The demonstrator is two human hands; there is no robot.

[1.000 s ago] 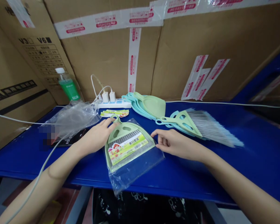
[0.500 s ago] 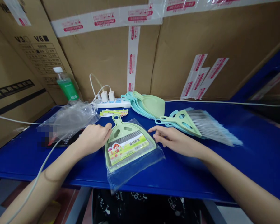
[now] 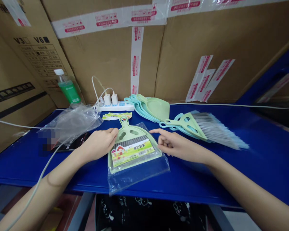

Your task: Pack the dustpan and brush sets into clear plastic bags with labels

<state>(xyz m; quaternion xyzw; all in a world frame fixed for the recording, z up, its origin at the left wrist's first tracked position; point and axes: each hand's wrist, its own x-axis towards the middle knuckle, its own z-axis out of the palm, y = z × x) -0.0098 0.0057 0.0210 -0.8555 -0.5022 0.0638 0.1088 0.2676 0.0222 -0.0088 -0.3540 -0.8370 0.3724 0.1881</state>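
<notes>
A pale green dustpan (image 3: pixel 112 164) and a small brush with grey bristles (image 3: pixel 130 141) lie together inside a clear plastic bag (image 3: pixel 139 175) in front of me. A printed card (image 3: pixel 132 152) with mushroom pictures lies over the bristles. My left hand (image 3: pixel 104 142) is closed at the bag's upper left edge, its fingertips mostly hidden, gripping the plastic beside the dustpan. On the other side, my right hand (image 3: pixel 174 144) has its index finger stretched along the upper right edge. The other fingers are loosely curled, and its thumb is near the bag's right side.
Behind are stacked dustpans (image 3: pixel 157 107), several brushes (image 3: pixel 198 126), printed cards (image 3: pixel 117 116) and a power strip (image 3: pixel 120 106) with chargers. To the left lie crumpled plastic bags (image 3: pixel 72 120), a green-labelled bottle (image 3: pixel 68 89) and a white cable (image 3: pixel 42 173). Cardboard boxes (image 3: pixel 106 57) wall the blue table (image 3: pixel 231 173).
The bagged dustpan set has turned slightly clockwise and shifted a little away from me. My left hand moved slightly right with it, and my right hand's index finger came in to the bag's edge.
</notes>
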